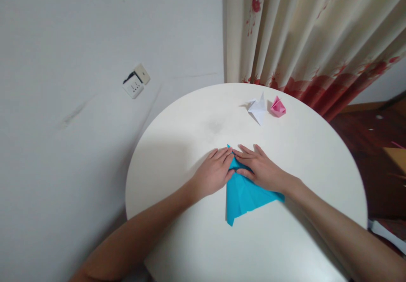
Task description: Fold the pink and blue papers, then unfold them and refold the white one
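2 hands, left hand (213,172) and right hand (260,170), pressing flat on blue paper (245,195), grasping nothing, mid-crease; next fold needs aligned edges.

On the bench (196,239), the folded sheet (244,197) lies under both hands; two paper figures (258,109) sit behind it, near the curtain (304,32).

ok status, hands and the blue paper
Left hand and right hand flat, pressing blue folded paper on round table. White origami and pink origami far side, well apart.
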{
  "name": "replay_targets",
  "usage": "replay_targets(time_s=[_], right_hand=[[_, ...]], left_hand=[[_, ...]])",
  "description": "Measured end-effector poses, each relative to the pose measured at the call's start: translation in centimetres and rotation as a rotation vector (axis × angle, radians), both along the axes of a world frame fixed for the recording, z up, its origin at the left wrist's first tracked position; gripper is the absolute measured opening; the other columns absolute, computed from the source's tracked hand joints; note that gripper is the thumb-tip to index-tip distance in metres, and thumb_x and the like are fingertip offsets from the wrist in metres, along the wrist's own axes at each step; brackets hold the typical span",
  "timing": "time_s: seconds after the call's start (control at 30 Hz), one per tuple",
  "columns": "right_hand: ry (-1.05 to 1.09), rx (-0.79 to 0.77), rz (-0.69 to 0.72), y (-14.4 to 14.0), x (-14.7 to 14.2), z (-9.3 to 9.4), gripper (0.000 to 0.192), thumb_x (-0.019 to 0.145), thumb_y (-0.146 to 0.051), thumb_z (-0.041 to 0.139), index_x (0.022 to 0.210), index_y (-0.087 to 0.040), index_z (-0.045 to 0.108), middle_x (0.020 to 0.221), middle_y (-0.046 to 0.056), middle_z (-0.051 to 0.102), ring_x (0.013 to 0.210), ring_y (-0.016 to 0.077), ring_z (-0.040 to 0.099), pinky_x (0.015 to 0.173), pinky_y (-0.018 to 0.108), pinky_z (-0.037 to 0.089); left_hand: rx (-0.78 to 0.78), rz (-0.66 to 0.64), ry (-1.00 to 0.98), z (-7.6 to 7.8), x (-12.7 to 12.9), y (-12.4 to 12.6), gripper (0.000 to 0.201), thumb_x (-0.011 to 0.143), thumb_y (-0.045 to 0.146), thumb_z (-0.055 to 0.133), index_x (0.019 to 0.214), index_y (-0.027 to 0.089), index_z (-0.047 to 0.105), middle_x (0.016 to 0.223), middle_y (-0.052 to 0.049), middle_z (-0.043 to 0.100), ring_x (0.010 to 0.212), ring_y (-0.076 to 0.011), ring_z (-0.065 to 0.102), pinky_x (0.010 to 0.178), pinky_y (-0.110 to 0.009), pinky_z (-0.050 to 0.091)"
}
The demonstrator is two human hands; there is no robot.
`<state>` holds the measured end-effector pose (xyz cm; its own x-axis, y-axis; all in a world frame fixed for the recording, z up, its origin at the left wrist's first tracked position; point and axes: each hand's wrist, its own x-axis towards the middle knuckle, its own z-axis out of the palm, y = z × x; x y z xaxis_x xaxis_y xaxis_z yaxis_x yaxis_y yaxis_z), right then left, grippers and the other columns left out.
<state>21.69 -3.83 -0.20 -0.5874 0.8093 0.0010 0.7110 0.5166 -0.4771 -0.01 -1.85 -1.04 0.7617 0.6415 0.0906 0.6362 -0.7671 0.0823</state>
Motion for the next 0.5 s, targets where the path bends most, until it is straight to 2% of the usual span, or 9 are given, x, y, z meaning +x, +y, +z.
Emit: replay_targets(time_s=[0.1, 0.23, 0.37, 0.5], right_hand=[[-0.01, -0.002, 0.004, 0.01, 0.04, -0.09, 0.055, 0.098, -0.048, 0.045, 0.149, -0.025, 0.04, 0.156, 0.012, 0.037, 0.148, 0.0331, 0.021, 0.115, 0.068, 0.011], [-0.021, 0.004, 0.013, -0.06, 0.04, -0.29, 0.064, 0.094, -0.054, 0.05, 0.15, -0.023, 0.037, 0.157, 0.012, 0.034, 0.149, 0.0337, 0.019, 0.115, 0.068, 0.009], [-0.029, 0.009, 0.018, -0.16, -0.07, -0.67, 0.08, 0.088, -0.058, 0.059, 0.153, -0.022, 0.03, 0.159, 0.014, 0.03, 0.149, 0.035, 0.017, 0.115, 0.07, 0.005], [-0.028, 0.002, 0.008, -0.23, -0.21, -0.73, 0.088, 0.084, -0.053, 0.067, 0.154, -0.022, 0.026, 0.159, 0.015, 0.028, 0.149, 0.0353, 0.016, 0.114, 0.07, 0.005]], left_hand=[[0.001, -0.035, -0.001, -0.48, -0.09, 0.17, 0.051, 0.1, 0.037, 0.038, 0.142, 0.008, 0.043, 0.15, -0.018, 0.044, 0.144, -0.0254, 0.035, 0.118, -0.041, 0.027], [0.012, -0.078, 0.011, -0.99, -0.35, 0.47, 0.051, 0.101, 0.039, 0.038, 0.141, 0.008, 0.045, 0.15, -0.017, 0.044, 0.144, -0.0257, 0.034, 0.12, -0.041, 0.025], [-0.006, -0.087, 0.013, -0.92, -0.43, 0.49, 0.057, 0.099, 0.046, 0.04, 0.141, 0.008, 0.046, 0.151, -0.018, 0.043, 0.145, -0.0267, 0.033, 0.121, -0.04, 0.023], [-0.071, -0.06, -0.002, -0.65, -0.43, 0.47, 0.068, 0.095, 0.056, 0.044, 0.145, 0.01, 0.041, 0.154, -0.018, 0.038, 0.147, -0.0264, 0.029, 0.121, -0.041, 0.023]])
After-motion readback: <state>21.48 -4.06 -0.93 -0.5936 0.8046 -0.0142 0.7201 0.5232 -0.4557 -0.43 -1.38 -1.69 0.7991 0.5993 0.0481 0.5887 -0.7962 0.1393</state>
